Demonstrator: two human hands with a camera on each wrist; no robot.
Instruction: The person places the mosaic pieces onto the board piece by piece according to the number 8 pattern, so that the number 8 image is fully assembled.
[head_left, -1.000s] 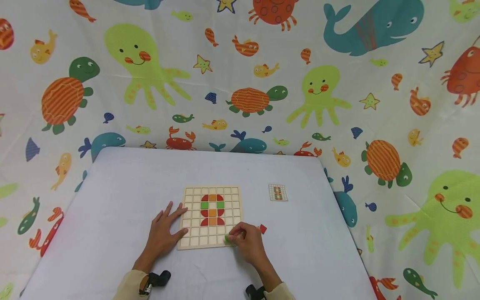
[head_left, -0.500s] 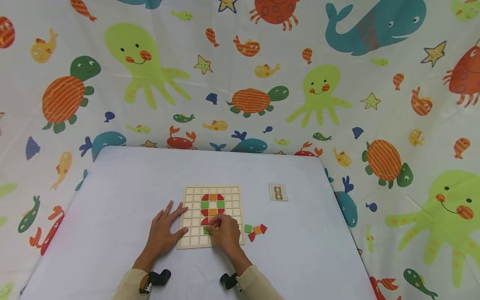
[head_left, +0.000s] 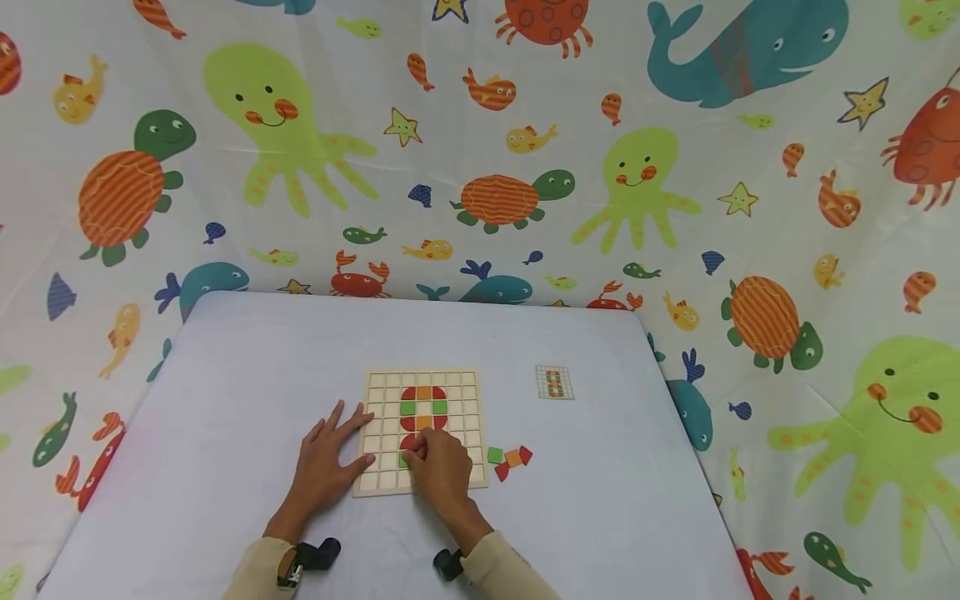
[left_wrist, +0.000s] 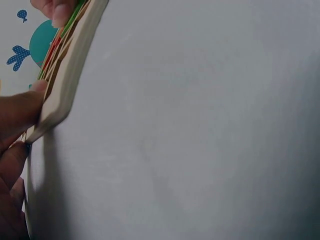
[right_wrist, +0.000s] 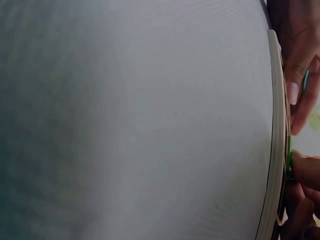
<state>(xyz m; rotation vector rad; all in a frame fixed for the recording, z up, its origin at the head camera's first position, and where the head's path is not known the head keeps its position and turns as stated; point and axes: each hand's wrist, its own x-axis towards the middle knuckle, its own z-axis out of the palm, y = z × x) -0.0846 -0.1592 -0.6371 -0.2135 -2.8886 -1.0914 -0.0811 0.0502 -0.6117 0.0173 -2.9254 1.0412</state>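
A square wooden grid board [head_left: 382, 482] lies on the table, with red, orange and green tiles forming a pattern in its middle columns. My left hand [head_left: 322, 460] rests at the board's left edge, fingers spread and thumb on the rim. In the left wrist view, that thumb [left_wrist: 22, 112] touches the board's corner. Over the lower middle of the grid, my right hand [head_left: 442, 471] pinches a green square tile [head_left: 403, 460] at a cell below the red tiles. The right wrist view shows its edge [right_wrist: 288, 150] under the fingertips. The right hand covers neighbouring cells.
Right of the board lie a loose green tile [head_left: 496, 455], an orange tile [head_left: 513, 457] and two red tiles [head_left: 502, 472]. Farther back is a small pattern card [head_left: 554, 383] with a printed grid. A sea-animal curtain [head_left: 480, 125] hangs behind the white table [head_left: 615, 500].
My right hand has carried the green tile left from the board's lower right to the lower middle, uncovering the loose tiles. The left hand has stayed at the board's edge.
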